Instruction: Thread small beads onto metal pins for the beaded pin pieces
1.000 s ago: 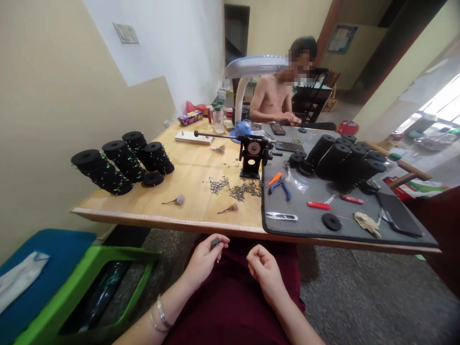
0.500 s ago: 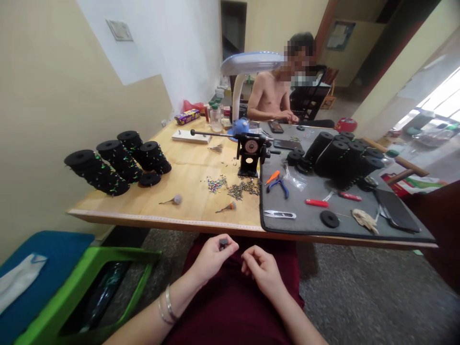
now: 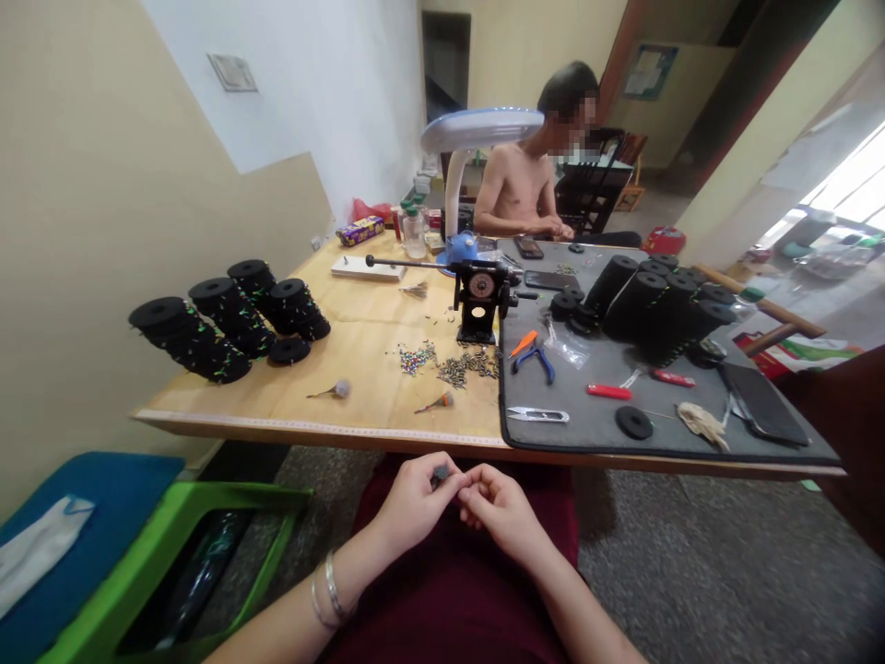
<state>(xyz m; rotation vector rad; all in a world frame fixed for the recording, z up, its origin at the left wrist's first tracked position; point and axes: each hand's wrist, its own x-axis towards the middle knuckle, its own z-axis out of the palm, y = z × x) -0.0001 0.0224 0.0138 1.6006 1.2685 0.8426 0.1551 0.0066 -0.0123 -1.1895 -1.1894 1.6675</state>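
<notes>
My left hand [image 3: 409, 503] is closed in a pinch on a small dark grey piece [image 3: 440, 474], held over my lap just below the table edge. My right hand [image 3: 499, 506] is curled, its fingertips touching the left hand's at that piece; whether it holds anything is not visible. Both hands hover above my dark red clothing [image 3: 456, 590]. On the wooden table [image 3: 359, 360] ahead lie small piles of metal bits [image 3: 470, 365] and coloured beads [image 3: 417, 355], beside a black hand-crank winder [image 3: 482, 300].
Stacks of black discs stand at left [image 3: 221, 323] and right [image 3: 656, 300]. A grey mat [image 3: 595, 433] holds snips [image 3: 537, 415], blue pliers [image 3: 536, 355], red tools and a loose disc [image 3: 634, 422]. Another person [image 3: 529, 184] sits at the far end behind a lamp [image 3: 477, 134]. A green stool [image 3: 166, 563] stands at my left.
My right hand has moved left until its fingertips meet my left hand's. The left hand has stayed pinched on the small piece and risen slightly.
</notes>
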